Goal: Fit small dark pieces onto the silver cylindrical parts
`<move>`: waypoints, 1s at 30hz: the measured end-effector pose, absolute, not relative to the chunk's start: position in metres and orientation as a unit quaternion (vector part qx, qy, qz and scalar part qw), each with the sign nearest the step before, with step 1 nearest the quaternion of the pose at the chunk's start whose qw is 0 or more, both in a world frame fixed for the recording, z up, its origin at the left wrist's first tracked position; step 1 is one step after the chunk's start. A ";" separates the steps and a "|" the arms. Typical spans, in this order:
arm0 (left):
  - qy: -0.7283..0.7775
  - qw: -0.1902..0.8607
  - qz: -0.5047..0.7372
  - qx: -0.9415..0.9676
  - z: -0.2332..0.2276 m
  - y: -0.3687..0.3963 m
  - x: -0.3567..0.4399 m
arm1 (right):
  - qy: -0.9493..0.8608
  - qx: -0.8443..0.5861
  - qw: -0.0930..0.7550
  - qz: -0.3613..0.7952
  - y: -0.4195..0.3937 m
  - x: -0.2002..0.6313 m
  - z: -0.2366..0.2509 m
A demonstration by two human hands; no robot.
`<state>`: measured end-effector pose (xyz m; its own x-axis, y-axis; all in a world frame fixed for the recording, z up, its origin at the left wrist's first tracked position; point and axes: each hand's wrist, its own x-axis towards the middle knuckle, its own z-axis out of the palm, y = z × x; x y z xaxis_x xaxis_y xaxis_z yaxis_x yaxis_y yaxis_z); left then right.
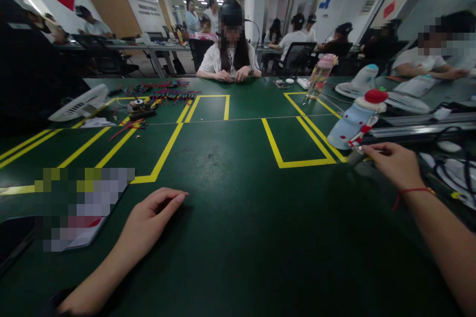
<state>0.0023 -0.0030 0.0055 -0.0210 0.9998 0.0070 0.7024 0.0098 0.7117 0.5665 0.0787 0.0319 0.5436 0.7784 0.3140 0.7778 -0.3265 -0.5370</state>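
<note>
My left hand [158, 210] rests on the dark green table [223, 237], thumb and forefinger brought together, with nothing visible between them. To its left lies a flat light-coloured item [98, 218], partly blurred out, beside a dark phone-like slab [15, 237]. My right hand [397, 161], with a red cord at the wrist, pinches a small silvery-grey metal piece [356, 156] at the table's right side. What kind of piece it is I cannot make out. Just behind that hand stands a pale blue bottle [351, 121] with a red top, tilted in this view.
Yellow tape [307, 164] marks boxes on the table. Bundles of coloured wires [171, 96] and a white fan [80, 104] lie at the back left. A pink-lidded bottle [320, 77], more fans [357, 84] and metal rails [409, 129] are to the right. A person [232, 49] sits opposite.
</note>
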 end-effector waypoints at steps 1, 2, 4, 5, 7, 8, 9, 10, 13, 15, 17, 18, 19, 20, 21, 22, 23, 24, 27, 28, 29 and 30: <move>0.660 0.268 0.278 0.645 0.006 -0.003 0.002 | -0.486 -0.808 0.333 0.009 0.078 0.568 0.031; 0.661 0.268 0.277 0.643 0.006 -0.003 0.002 | -0.497 -0.800 0.336 0.020 0.078 0.570 0.029; 0.664 0.266 0.276 0.642 0.007 -0.003 0.003 | -0.523 -0.781 0.339 0.041 0.077 0.573 0.027; 0.665 0.265 0.276 0.642 0.007 -0.004 0.003 | -0.534 -0.772 0.342 0.045 0.076 0.574 0.025; 0.664 0.263 0.279 0.642 0.007 -0.004 0.003 | -0.556 -0.751 0.354 0.038 0.076 0.571 0.024; 0.664 0.263 0.280 0.642 0.007 -0.004 0.004 | -0.568 -0.737 0.364 0.030 0.075 0.565 0.025; 0.663 0.263 0.281 0.642 0.007 -0.004 0.004 | -0.583 -0.719 0.377 0.025 0.074 0.556 0.025; 0.662 0.264 0.281 0.643 0.006 -0.003 0.004 | -0.603 -0.695 0.391 0.027 0.071 0.542 0.026; 0.660 0.264 0.281 0.645 0.005 -0.003 0.004 | -0.680 -0.601 0.414 0.073 0.054 0.479 0.027; 0.660 0.264 0.281 0.645 0.003 -0.002 0.003 | -0.738 -0.531 0.399 0.120 0.034 0.427 0.023; 0.659 0.263 0.280 0.647 0.002 -0.002 0.001 | -0.801 -0.425 0.384 0.178 0.012 0.380 0.017; 0.657 0.263 0.279 0.648 0.001 -0.002 0.000 | -0.824 -0.376 0.373 0.202 0.002 0.361 0.014; 0.655 0.263 0.280 0.650 0.001 -0.001 -0.001 | -0.840 -0.335 0.363 0.222 -0.006 0.347 0.011; 0.653 0.262 0.280 0.652 0.000 -0.001 -0.002 | -0.849 -0.310 0.355 0.238 -0.012 0.338 0.008; 0.651 0.261 0.281 0.655 0.000 -0.001 -0.003 | -0.851 -0.303 0.349 0.249 -0.016 0.332 0.005; 0.650 0.259 0.282 0.656 0.000 -0.001 -0.001 | -0.849 -0.307 0.344 0.258 -0.017 0.329 0.003; 0.650 0.256 0.284 0.657 0.001 -0.002 0.001 | -0.844 -0.318 0.339 0.269 -0.017 0.329 0.002; 0.646 0.253 0.285 0.661 0.003 -0.004 0.007 | -0.835 -0.335 0.333 0.283 -0.017 0.330 0.001; 0.594 0.248 0.282 0.711 0.015 -0.011 0.038 | -0.798 -0.391 0.315 0.333 -0.014 0.334 0.000; 0.556 0.254 0.278 0.741 0.021 -0.014 0.052 | -0.786 -0.405 0.314 0.347 -0.014 0.334 -0.001; 0.524 0.263 0.277 0.762 0.026 -0.017 0.068 | -0.777 -0.414 0.314 0.357 -0.014 0.334 -0.001; 0.499 0.273 0.277 0.774 0.032 -0.019 0.084 | -0.772 -0.419 0.313 0.362 -0.014 0.333 -0.002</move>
